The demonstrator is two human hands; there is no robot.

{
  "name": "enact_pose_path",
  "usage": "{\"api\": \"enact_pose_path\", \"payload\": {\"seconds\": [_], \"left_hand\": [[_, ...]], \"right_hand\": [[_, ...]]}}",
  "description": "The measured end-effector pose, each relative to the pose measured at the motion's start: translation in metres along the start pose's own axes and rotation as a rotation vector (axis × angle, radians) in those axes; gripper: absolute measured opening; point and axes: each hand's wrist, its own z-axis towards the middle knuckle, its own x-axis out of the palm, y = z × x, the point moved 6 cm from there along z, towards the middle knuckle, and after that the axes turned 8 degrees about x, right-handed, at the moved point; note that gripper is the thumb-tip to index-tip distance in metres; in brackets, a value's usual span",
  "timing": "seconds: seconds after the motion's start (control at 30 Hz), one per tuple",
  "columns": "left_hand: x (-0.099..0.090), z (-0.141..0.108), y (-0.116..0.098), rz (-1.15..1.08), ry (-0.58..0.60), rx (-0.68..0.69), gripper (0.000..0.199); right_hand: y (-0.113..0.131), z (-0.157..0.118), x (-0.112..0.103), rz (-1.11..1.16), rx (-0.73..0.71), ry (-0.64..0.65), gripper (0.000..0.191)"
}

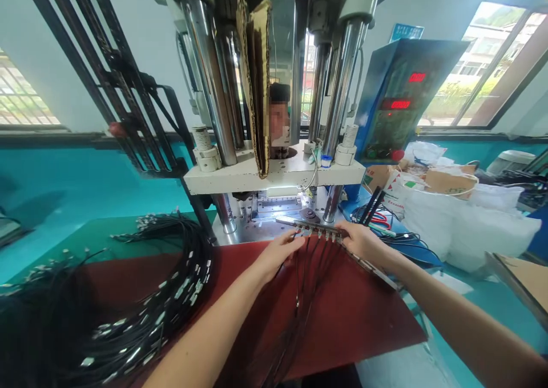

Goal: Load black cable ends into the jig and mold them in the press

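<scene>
Both hands are at a narrow metal fixture bar point(319, 227) held just in front of the press opening. Several metal connector ends sit in a row along its edge, and thin black cables point(315, 262) hang from them over the dark red sheet point(359, 319). My left hand point(280, 255) is closed at the bar's left part, on a cable end there; its fingertips are partly hidden. Around the bar's right end my right hand point(362, 242) is closed, thumb toward the connectors. Beyond the bar lies a brightly lit metal mould point(278, 205) on the press bed.
A press with chrome columns point(209, 80) and a white plate point(278, 177) stands ahead, folded cardboard point(259, 91) on it. Bundled black cables point(184, 285) lie left. At right are a blue control box point(406, 97), red-handled scissors point(382, 219) and white sacks point(471, 222).
</scene>
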Motion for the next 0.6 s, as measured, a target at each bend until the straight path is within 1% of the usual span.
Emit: {"api": "enact_pose_path", "payload": {"seconds": [0.03,0.07,0.13,0.2,0.23,0.27,0.33,0.43,0.5,0.6], "left_hand": [[-0.005,-0.001,0.0,-0.001,0.048,-0.019,0.045],[-0.009,-0.003,0.003,0.0,0.109,-0.067,0.048],[-0.018,-0.014,0.016,0.015,0.259,-0.233,0.051],[-0.024,-0.03,0.032,0.017,0.403,-0.418,0.052],[-0.025,-0.038,0.039,0.006,0.45,-0.478,0.053],[-0.023,-0.044,0.043,-0.016,0.475,-0.504,0.053],[-0.014,-0.048,0.047,-0.094,0.461,-0.48,0.051],[0.009,-0.042,0.047,-0.206,0.396,-0.399,0.044],[0.022,-0.032,0.05,-0.245,0.316,-0.378,0.038],[0.028,-0.011,0.059,-0.28,0.173,-0.37,0.03]], "right_hand": [[0.001,0.007,-0.001,0.0,0.028,-0.014,0.038],[0.001,0.013,-0.002,0.007,0.046,-0.025,0.037],[0.001,0.025,-0.004,0.026,0.058,-0.043,0.036],[0.001,0.035,-0.005,0.047,0.051,-0.055,0.035],[0.001,0.04,-0.005,0.058,0.045,-0.058,0.035],[0.001,0.045,-0.005,0.067,0.038,-0.058,0.036],[0.002,0.056,-0.001,0.077,0.028,-0.052,0.035],[0.007,0.075,0.006,0.076,0.015,-0.034,0.035],[0.008,0.09,0.012,0.069,0.004,-0.018,0.036],[0.007,0.114,0.02,0.051,0.007,0.014,0.035]]}}
